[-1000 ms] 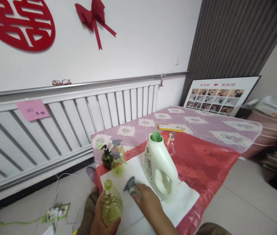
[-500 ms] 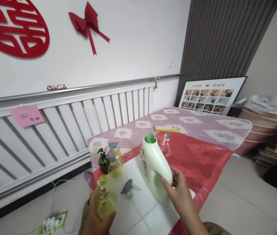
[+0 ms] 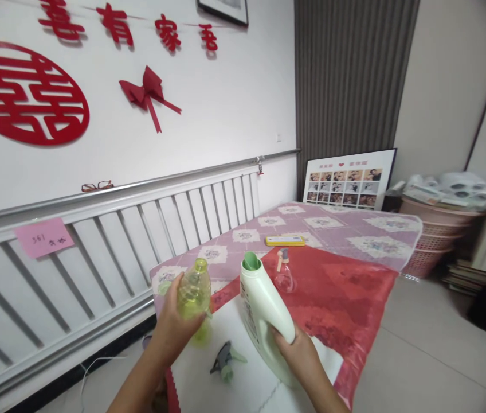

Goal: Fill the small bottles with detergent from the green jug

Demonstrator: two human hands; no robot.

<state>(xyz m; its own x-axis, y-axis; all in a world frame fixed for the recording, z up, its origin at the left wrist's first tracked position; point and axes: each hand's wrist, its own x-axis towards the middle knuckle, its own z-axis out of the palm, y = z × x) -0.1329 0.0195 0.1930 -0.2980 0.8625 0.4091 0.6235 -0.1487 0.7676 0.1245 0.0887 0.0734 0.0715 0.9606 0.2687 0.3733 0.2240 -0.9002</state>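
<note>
My left hand (image 3: pixel 178 312) is wrapped round a yellow-green spray bottle (image 3: pixel 195 289) without its spray head, raised upright over the left side of the table, with some liquid inside. My right hand (image 3: pixel 292 347) grips the handle of a pale green detergent jug (image 3: pixel 264 315), which leans a little to the left. The jug's mouth is uncapped and shows a green spout. Below and between the hands, a grey-green trigger sprayer head (image 3: pixel 227 361) lies on the white sheet (image 3: pixel 243 393). Behind my left hand, another yellowish bottle (image 3: pixel 201 335) is mostly hidden.
A clear pink spray bottle (image 3: pixel 285 278) stands on the red cloth (image 3: pixel 329 287). Behind it lies a yellow-edged flat box (image 3: pixel 285 241) on the purple patterned tablecloth (image 3: pixel 355 221). A white radiator (image 3: pixel 131 241) borders the left side; pink baskets (image 3: pixel 430 235) stand at right.
My left hand has lifted the yellow-green bottle up and away from me, nearer the jug's mouth height. My right hand has closed round the jug's handle. The view has tilted upward.
</note>
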